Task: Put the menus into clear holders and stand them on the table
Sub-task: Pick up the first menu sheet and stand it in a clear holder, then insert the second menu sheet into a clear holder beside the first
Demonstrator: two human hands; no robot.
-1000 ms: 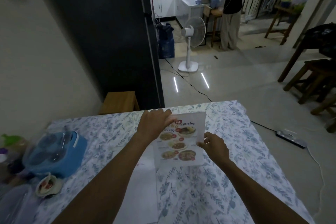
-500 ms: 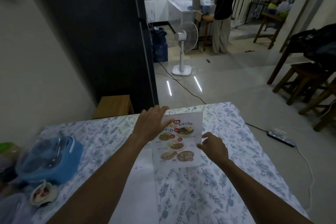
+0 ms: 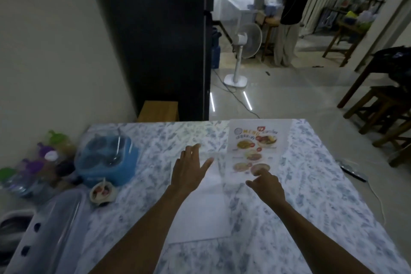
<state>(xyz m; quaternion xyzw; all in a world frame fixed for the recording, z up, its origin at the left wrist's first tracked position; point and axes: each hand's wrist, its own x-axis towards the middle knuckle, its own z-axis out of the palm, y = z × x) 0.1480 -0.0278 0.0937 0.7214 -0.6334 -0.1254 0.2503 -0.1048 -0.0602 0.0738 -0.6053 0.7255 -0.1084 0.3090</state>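
A menu with food pictures in a clear holder [image 3: 255, 147] stands near the far right edge of the table [image 3: 311, 184], which has a blue floral cloth. My left hand [image 3: 189, 173] hovers open to the left of the holder, fingers spread, touching nothing. My right hand [image 3: 265, 186] is just in front of the holder's lower edge, fingers loosely curled and forefinger out; it holds nothing. A white sheet [image 3: 204, 211] lies flat on the cloth under my forearms.
A blue container with a clear lid [image 3: 106, 158], a small bowl [image 3: 102, 192], bottles [image 3: 33, 167] and a clear plastic box [image 3: 55, 229] crowd the table's left side. Beyond the table stand a white fan [image 3: 244, 51], wooden stools [image 3: 382, 104] and a person [image 3: 291, 18].
Both hands have let go of the holder with the menu, which now stands by itself farther right. My left hand has drawn back to the left, and my right hand has dropped below it.
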